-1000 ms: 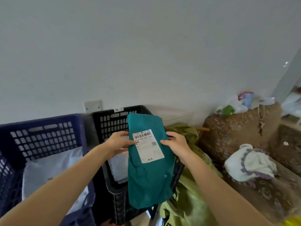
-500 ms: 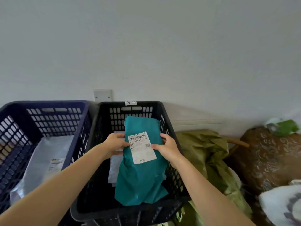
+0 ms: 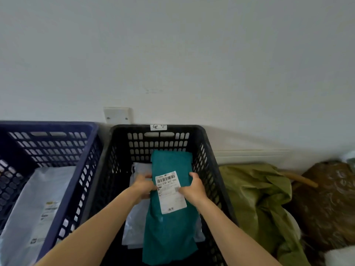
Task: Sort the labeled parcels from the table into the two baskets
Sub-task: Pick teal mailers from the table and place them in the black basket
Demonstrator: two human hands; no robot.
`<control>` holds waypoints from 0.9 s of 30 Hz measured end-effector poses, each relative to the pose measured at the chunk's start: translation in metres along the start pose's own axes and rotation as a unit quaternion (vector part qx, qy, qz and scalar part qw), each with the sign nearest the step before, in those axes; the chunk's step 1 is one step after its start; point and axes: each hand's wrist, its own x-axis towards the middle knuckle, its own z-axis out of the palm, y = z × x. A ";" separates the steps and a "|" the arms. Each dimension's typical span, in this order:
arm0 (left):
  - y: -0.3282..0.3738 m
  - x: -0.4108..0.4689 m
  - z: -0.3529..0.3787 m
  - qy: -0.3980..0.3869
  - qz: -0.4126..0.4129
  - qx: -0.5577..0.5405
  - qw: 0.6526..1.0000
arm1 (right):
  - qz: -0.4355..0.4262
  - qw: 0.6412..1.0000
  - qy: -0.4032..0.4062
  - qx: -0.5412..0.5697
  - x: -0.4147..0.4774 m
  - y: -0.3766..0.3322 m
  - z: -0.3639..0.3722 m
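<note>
Moved: the teal parcel (image 3: pixel 169 227) has sunk from up in front of the black basket (image 3: pixel 209 150) to down between its walls, and the basket now fills the lower centre of the frame.
Left hand (image 3: pixel 143 186): fingers curled round the parcel's left edge, beside the shipping label (image 3: pixel 170 191).
Right hand (image 3: pixel 193 188): thumb on the label's right margin, fingers wrapped behind the right edge.
Parcel's place: lower centre, inside the black basket, over a white parcel (image 3: pixel 134 223); whether its weight already rests there cannot be told.
Step in hand: probably setting it down. Best to lay the near end first, keep the label facing up, then let go with both hands together so the soft bag does not fold or slide against the wall.
Other basket: the blue basket (image 3: pixel 82 169), lower left, holds a grey parcel (image 3: pixel 38 198).
Also changed: the olive sack (image 3: pixel 259 189) now sits at right, and the cluttered sofa has mostly left the frame.
</note>
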 end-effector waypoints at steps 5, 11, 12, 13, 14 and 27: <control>-0.008 0.027 -0.003 0.056 0.024 0.023 0.998 | 0.013 1.000 -0.020 -0.009 0.026 0.008 0.019; -0.018 0.034 -0.007 0.090 0.042 0.086 0.991 | -0.001 0.998 -0.045 0.040 0.036 0.018 0.034; -0.020 0.033 -0.007 0.092 0.044 0.109 0.989 | -0.003 0.998 -0.045 0.046 0.035 0.022 0.037; -0.022 0.033 -0.008 0.097 0.044 0.127 0.986 | -0.007 0.998 -0.045 0.049 0.034 0.024 0.040; -0.023 0.032 -0.009 0.105 0.042 0.140 0.984 | -0.013 0.998 -0.045 0.046 0.032 0.026 0.044; -0.026 0.023 -0.025 0.196 -0.048 0.299 0.933 | -0.059 0.988 -0.142 0.032 0.038 0.022 0.095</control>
